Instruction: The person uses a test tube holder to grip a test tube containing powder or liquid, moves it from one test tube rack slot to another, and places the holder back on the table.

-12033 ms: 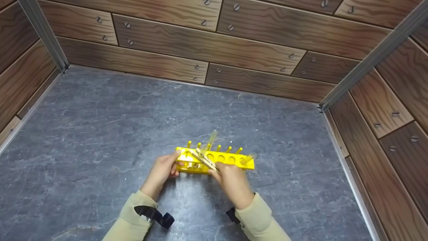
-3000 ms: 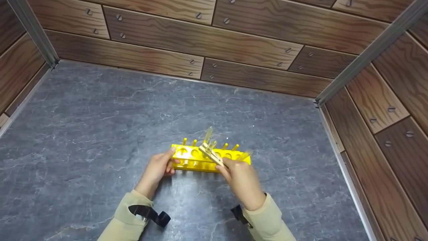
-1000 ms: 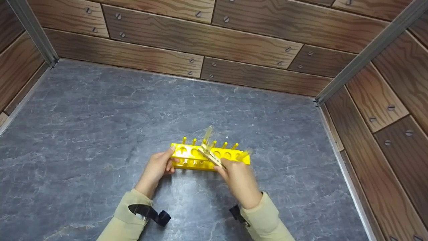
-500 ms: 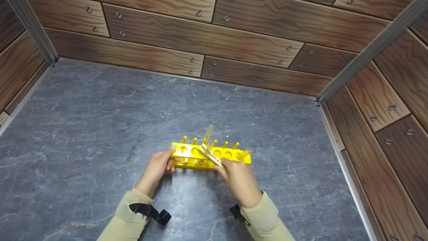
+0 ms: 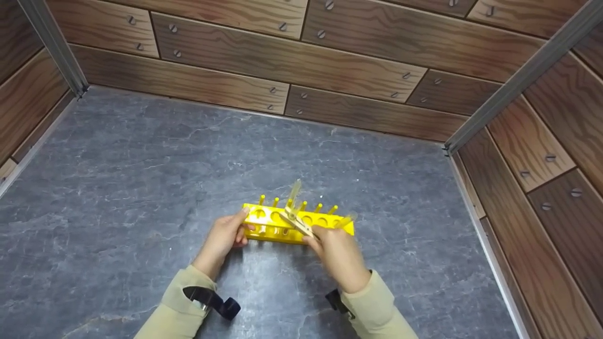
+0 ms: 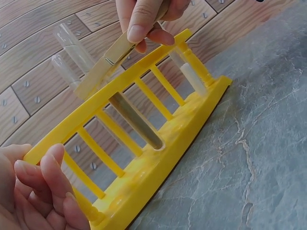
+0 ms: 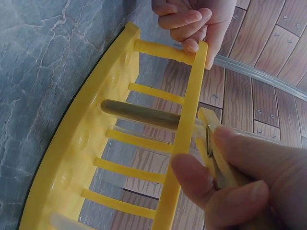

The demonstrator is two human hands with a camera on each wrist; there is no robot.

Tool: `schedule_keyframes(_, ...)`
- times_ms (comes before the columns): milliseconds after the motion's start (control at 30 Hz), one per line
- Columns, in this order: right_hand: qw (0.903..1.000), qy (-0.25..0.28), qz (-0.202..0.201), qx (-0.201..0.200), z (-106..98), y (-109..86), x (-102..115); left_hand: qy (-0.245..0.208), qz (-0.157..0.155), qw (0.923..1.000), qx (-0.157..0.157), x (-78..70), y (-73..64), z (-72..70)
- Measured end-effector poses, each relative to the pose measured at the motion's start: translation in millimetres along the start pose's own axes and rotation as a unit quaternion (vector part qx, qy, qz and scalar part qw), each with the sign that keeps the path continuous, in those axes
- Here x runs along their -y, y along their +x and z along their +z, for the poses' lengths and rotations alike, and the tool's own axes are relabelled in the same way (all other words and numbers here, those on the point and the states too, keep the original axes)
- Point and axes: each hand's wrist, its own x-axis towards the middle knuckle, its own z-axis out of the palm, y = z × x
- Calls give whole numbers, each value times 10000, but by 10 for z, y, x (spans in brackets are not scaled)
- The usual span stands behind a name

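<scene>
A yellow test tube rack [image 5: 325, 229] stands before me, its left end gripped between the thumb and fingers of my left hand [image 5: 226, 233]. My right hand [image 5: 337, 254] pinches a wooden test tube clamp [image 5: 299, 223] angled across the rack's top. Its jaws are around the upper part of a glass test tube [image 6: 136, 120], which passes through a middle hole. Olive-brown content shows in this tube, and its foot reaches the rack's base. Behind it a clear tube [image 5: 295, 189] slants upward over a rear peg. A tube with whitish content [image 6: 192, 79] stands in the right end hole.
Several yellow pegs [image 5: 319, 207] stick up along the rack's back. Grey marbled tabletop [image 5: 188, 165] surrounds the rack. Wood-patterned walls [image 5: 226, 61] with metal corner posts [image 5: 518, 75] enclose the back and sides.
Since 12 s ago the clamp and its tube have shifted one hole to the right. Three seconds ago the tube stood higher; it has since sunk into the rack. My left hand keeps its grip.
</scene>
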Motion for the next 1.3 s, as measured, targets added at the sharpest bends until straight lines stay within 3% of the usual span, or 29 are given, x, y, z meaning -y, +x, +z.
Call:
schedule_keyframes(367,9999,69,-62,-63,27,-21,-18,153,123,9996,-213,-22,-34,23)
schedule_keyframes(533,10000,74,-59,-29,7,1,-35,-69,215,9992,-342,-17,-30,63)
schedule_keyframes(667,9999,69,-99,-54,9,13,-49,-233,259,9988,-354,3,-24,83)
schedule_keyframes(1300,9995,-98,-152,-262,53,-20,-96,-43,176,9994,-282,26,-29,56)
